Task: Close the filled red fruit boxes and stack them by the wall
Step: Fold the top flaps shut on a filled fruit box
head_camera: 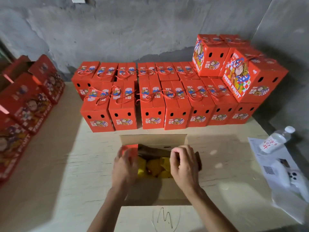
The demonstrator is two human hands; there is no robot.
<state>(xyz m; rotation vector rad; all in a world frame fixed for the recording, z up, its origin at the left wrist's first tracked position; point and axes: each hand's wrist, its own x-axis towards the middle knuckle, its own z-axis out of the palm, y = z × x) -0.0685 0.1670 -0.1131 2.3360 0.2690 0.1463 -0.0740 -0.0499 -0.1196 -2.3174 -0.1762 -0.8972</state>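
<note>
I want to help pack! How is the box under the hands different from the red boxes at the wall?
The open box has its flaps spread, showing yellow fruit; the closed red boxes are shut, with rope handles on top. The open box lies alone between the left hand and right hand; the closed ones stand in rows, some stacked. Both are red outside.

head view: one camera, up high on the person's head | looks forward and down | close over the desk [66, 164] | the wall [133, 30] is far at the top
</note>
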